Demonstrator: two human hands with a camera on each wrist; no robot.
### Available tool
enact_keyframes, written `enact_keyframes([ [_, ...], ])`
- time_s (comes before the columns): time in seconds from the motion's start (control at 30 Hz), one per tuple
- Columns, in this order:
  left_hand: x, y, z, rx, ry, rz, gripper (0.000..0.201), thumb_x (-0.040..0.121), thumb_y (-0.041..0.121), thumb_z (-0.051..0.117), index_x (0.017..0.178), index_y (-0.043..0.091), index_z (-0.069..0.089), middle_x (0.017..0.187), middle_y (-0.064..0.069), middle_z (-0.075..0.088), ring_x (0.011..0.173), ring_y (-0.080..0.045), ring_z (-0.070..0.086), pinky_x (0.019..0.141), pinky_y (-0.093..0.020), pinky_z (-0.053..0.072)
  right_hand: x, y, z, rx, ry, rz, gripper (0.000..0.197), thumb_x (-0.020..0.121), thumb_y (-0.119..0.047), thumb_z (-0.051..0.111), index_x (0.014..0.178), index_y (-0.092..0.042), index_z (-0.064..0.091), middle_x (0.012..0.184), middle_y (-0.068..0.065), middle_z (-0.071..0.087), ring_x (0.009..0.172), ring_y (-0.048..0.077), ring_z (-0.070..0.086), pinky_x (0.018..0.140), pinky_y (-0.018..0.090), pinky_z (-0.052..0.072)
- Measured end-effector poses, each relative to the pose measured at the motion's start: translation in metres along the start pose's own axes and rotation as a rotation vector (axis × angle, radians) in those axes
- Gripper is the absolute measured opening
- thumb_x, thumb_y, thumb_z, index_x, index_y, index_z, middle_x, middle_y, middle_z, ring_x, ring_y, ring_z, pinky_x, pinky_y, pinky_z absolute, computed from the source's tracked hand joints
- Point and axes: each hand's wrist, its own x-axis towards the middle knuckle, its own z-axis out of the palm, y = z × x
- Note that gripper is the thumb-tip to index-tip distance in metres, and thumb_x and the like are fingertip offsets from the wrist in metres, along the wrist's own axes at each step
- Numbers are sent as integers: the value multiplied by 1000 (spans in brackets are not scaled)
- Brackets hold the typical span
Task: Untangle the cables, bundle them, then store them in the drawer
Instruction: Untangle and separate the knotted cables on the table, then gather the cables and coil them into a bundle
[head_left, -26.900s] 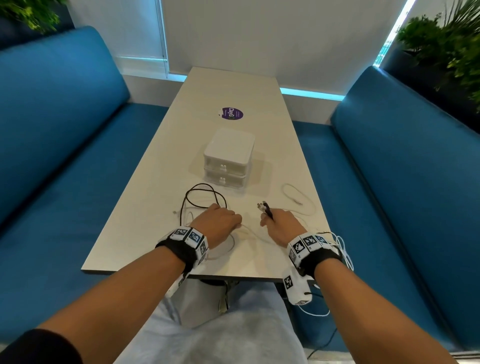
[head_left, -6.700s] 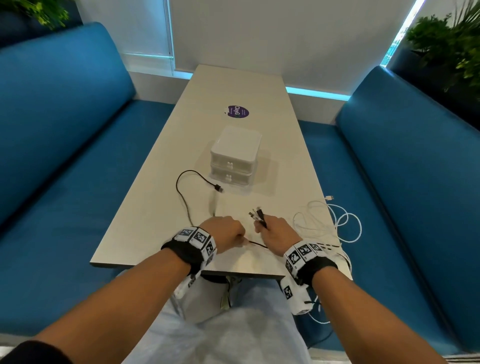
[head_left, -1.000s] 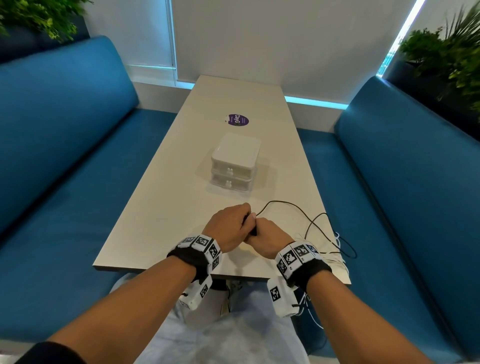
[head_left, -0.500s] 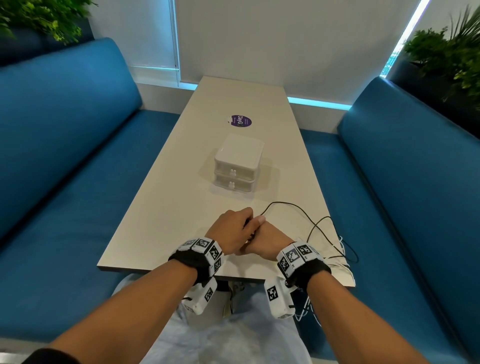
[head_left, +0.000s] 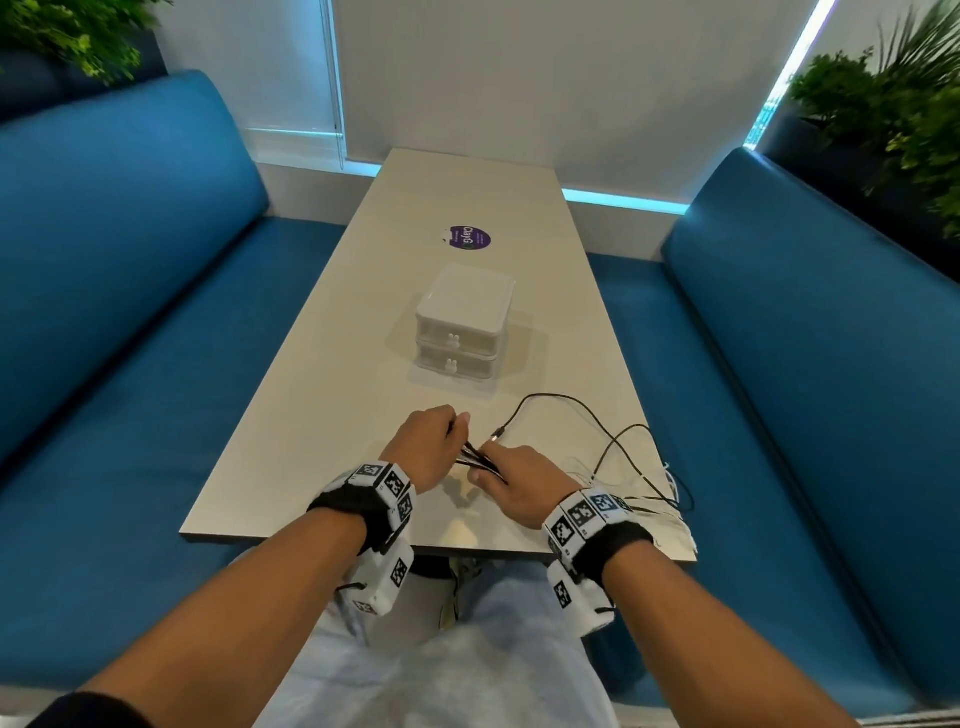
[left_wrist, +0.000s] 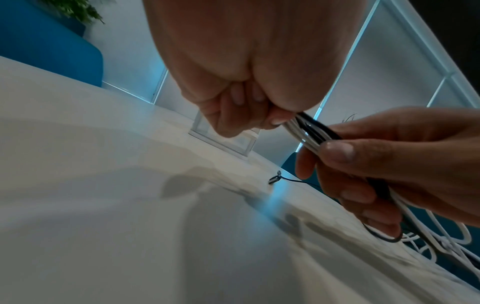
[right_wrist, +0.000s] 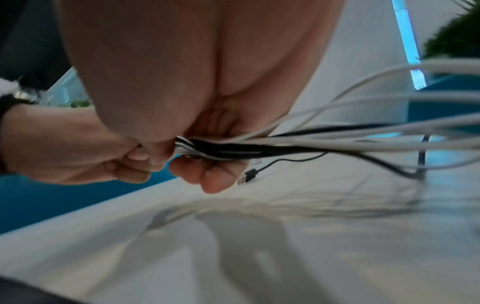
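Black and white cables (head_left: 475, 457) run gathered side by side between my two hands near the table's front edge. My left hand (head_left: 434, 447) grips one end of the cable bunch (left_wrist: 309, 131) in its curled fingers. My right hand (head_left: 511, 478) pinches the same bunch (right_wrist: 221, 150) a little further along. From it the cables trail right in loose loops (head_left: 618, 441) over the table edge. A black USB plug (head_left: 497, 431) lies free on the table just beyond my right hand. The white two-drawer box (head_left: 462, 325) stands in the table's middle, both drawers closed.
The pale table (head_left: 322, 426) is long and narrow, with blue bench seats (head_left: 130, 364) on both sides. A purple round sticker (head_left: 470, 239) lies beyond the drawer box. Plants (head_left: 893, 119) stand behind the right bench.
My hands, pressed together half a second ago, have drawn slightly apart, exposing a short stretch of gathered cable between them. The black cable loop still lies to the right.
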Motion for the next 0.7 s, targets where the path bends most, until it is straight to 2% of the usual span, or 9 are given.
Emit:
enact_keyframes([
  [0.1, 0, -3, 2, 14, -30, -22, 41, 105, 36, 35, 76, 9, 49, 72, -9, 61, 68, -29, 56, 64, -37, 43, 0, 2, 2, -116, -32, -4, 32, 105, -39, 36, 110, -11, 48, 95, 16, 64, 83, 35, 60, 76, 45, 49],
  [0.23, -3, -5, 3, 52, -63, -18, 36, 106, 37, 29, 84, 14, 47, 74, -5, 59, 71, -29, 57, 65, -37, 41, 6, -5, 3, -132, -61, 54, 32, 106, -37, 33, 113, -11, 50, 100, 17, 64, 88, 36, 60, 81, 48, 50],
  [0.3, -7, -5, -2, 60, -39, 15, 41, 104, 47, 31, 81, 17, 47, 69, -3, 59, 68, -28, 57, 65, -39, 44, 9, -8, 2, -82, -66, 66, 30, 105, -35, 34, 113, -12, 52, 102, 16, 64, 90, 35, 61, 83, 47, 50],
  [0.37, -10, -2, -6, 70, -10, 46, 45, 98, 59, 39, 76, 21, 48, 65, 2, 61, 63, -22, 57, 63, -37, 47, 11, -11, 0, -36, -81, 75, 27, 104, -30, 34, 112, -13, 54, 107, 13, 65, 94, 33, 62, 86, 44, 50],
  [0.43, -9, 1, -9, 124, -9, 64, 40, 98, 53, 43, 74, 21, 48, 65, 2, 61, 64, -22, 58, 61, -35, 47, 12, -14, -2, -5, -79, 71, 28, 104, -29, 34, 114, -13, 55, 107, 11, 65, 93, 31, 61, 86, 42, 49],
  [0.5, -5, 2, -14, 203, -17, 74, 36, 102, 43, 40, 74, 20, 45, 66, -1, 59, 62, -25, 56, 57, -35, 42, 9, -16, -4, -17, -50, 48, 30, 105, -34, 35, 113, -12, 54, 98, 11, 64, 86, 30, 60, 80, 42, 48],
  [0.6, -1, -2, -24, 243, -5, 41, 36, 103, 38, 38, 74, 18, 42, 67, -4, 57, 59, -25, 52, 55, -34, 38, 2, -13, -6, -205, -27, 3, 34, 106, -40, 29, 110, -12, 47, 83, 6, 61, 73, 30, 55, 74, 39, 40],
  [0.63, 0, -3, -26, 242, -1, 22, 36, 103, 38, 37, 75, 17, 44, 69, -4, 57, 61, -25, 53, 57, -35, 40, 1, -10, -7, -285, -25, 6, 36, 107, -42, 26, 110, -13, 47, 84, 7, 62, 73, 32, 56, 75, 39, 38],
  [0.7, 0, -4, -26, 231, -5, -3, 37, 104, 38, 36, 78, 14, 47, 71, -5, 58, 65, -27, 55, 60, -36, 42, 0, -5, -8, -312, -38, 40, 38, 106, -44, 24, 111, -14, 47, 89, 11, 64, 79, 35, 59, 74, 41, 43],
])
